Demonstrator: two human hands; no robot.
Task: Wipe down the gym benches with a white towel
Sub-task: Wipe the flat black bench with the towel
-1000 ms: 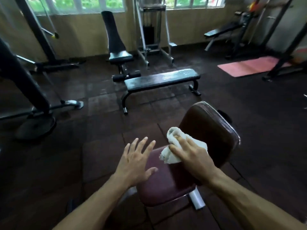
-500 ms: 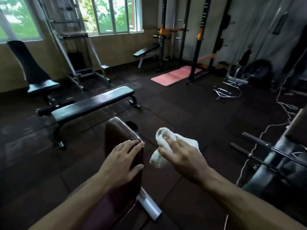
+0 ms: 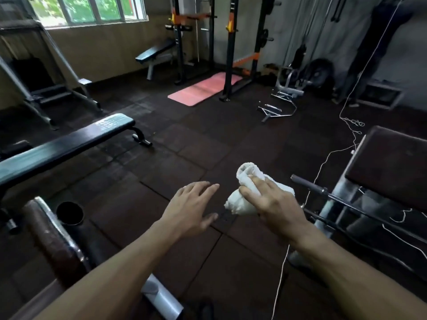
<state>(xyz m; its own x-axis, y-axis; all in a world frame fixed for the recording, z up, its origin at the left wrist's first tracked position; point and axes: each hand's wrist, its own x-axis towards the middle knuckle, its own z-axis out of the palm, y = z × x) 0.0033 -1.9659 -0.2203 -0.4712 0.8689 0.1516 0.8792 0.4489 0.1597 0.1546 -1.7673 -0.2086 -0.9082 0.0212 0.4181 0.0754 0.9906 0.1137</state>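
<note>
My right hand [image 3: 271, 205] grips a bunched white towel [image 3: 245, 195] in the air above the dark floor. To its left my left hand [image 3: 193, 207] hovers flat with straight fingers, holding nothing. The brown padded bench [image 3: 49, 236] with a chrome rim lies at the lower left, away from both hands. A black flat bench [image 3: 67, 146] stretches across the left side. Another brown padded bench [image 3: 392, 165] stands at the right edge, just beyond the towel.
A pink mat [image 3: 203, 88] lies under a black and orange rack [image 3: 231, 47] at the back. An incline bench [image 3: 154, 53] stands by the far wall. Chrome handles [image 3: 277, 109] lie on the floor. A white cord [image 3: 323, 158] hangs down at right.
The view has swung right. My left hand has come off the brown bench and now hovers over the floor. My right hand has carried the towel away from that bench.
</note>
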